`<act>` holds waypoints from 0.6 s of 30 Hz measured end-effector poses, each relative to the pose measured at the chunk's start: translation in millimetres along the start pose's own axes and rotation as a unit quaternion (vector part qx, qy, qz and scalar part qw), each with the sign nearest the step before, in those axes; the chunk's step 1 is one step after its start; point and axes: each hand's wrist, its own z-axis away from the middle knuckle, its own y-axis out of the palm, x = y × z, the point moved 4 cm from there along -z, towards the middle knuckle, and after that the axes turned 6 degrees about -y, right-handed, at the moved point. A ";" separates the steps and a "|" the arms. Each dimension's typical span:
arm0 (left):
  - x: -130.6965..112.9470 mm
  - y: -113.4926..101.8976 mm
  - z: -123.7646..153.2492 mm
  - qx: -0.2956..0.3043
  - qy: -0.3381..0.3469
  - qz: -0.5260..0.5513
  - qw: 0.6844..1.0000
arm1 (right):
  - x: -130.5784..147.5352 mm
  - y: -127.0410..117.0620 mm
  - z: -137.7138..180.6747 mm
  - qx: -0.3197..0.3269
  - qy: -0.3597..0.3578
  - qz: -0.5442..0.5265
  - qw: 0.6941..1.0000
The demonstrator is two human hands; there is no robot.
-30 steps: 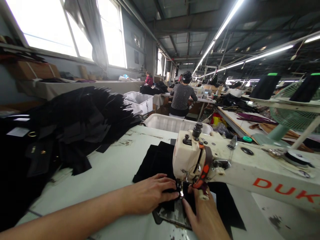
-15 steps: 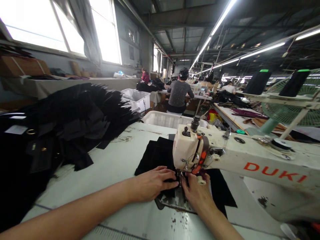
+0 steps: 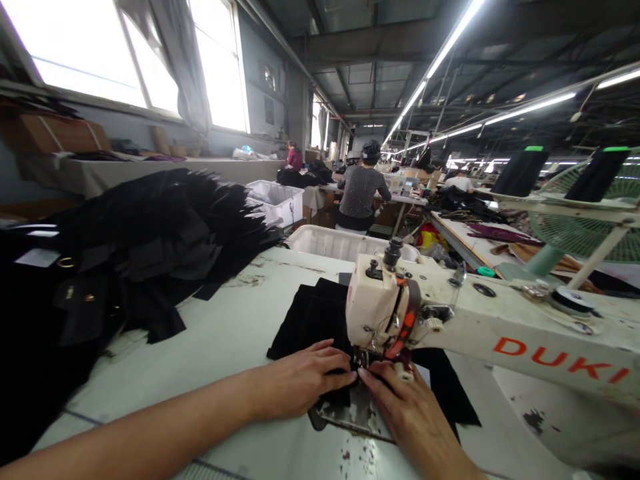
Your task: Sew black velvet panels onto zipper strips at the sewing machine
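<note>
I see matte black fabric (image 3: 315, 310), layered, straight-edged and sharp-cornered, on the pale bench (image 3: 240, 333) under the sewing machine (image 3: 375, 307). The left hand (image 3: 297, 381) rests its fingers extended on it, unclenched; whether the right hand (image 3: 407, 407) grips, I can't tell from here.

Your black cloth (image 3: 313, 317) lies mostly flat under the head (image 3: 373, 310) of your off-white sewing machine (image 3: 470, 323) (orange letters (image 3: 565, 361) run along its arm), showing on both sides, the cloth's far edge stepped.
</note>
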 end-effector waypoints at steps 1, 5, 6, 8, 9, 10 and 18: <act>0.0 -0.7 0.2 0.004 -0.007 0.016 1.000 | 1.5 3.2 -0.3 0.007 0.004 -0.003 1.000; 2.6 -7.1 -0.8 0.013 -0.050 0.125 0.991 | 3.0 10.7 -3.4 0.004 0.047 -0.044 0.998; 3.8 -8.6 -1.3 0.012 -0.062 0.151 0.987 | 2.8 10.8 -4.5 -0.004 0.055 -0.055 0.997; 6.1 -10.4 -1.8 0.006 -0.077 0.183 0.980 | 1.6 9.6 -7.1 -0.017 0.070 -0.070 0.995; 7.0 -10.5 -1.6 0.004 -0.080 0.189 0.979 | 0.8 9.1 -8.4 -0.020 0.076 -0.075 0.994; 7.6 -10.2 -1.3 0.003 -0.079 0.189 0.979 | 0.1 8.6 -9.7 -0.022 0.081 -0.079 0.993; 0.1 -4.0 2.4 0.019 -0.022 0.086 0.996 | 0.1 11.0 -10.4 -0.024 0.106 -0.094 0.990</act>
